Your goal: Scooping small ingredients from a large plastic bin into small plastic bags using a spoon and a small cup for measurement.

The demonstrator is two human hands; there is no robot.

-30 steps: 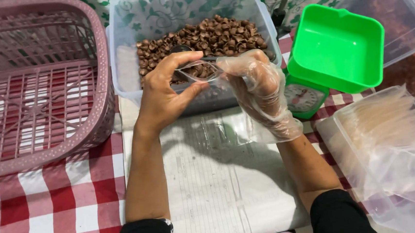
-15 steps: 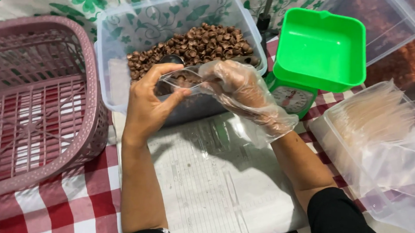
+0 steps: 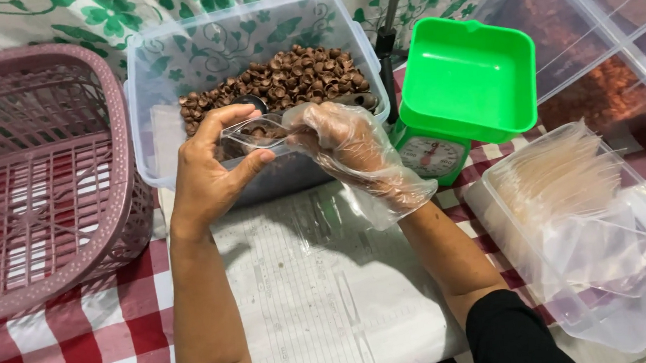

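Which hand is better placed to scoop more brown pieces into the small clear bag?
Probably the right hand: gloved, and nearest the brown pieces. The bare left hand holds the clear bag open.

A tub (image 3: 178,55) of shells (image 3: 293,74) stands far on the surface (image 3: 121,332), a basket (image 3: 42,178) to its left, a scale (image 3: 461,96) to its right, paper (image 3: 323,295) near, and a bag box (image 3: 593,246) at near right.

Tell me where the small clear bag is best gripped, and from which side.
Probably at its open mouth, from the left. The clear bag is limp, and the left hand pinches its rim between thumb and fingers while the gloved right hand works at the opening.
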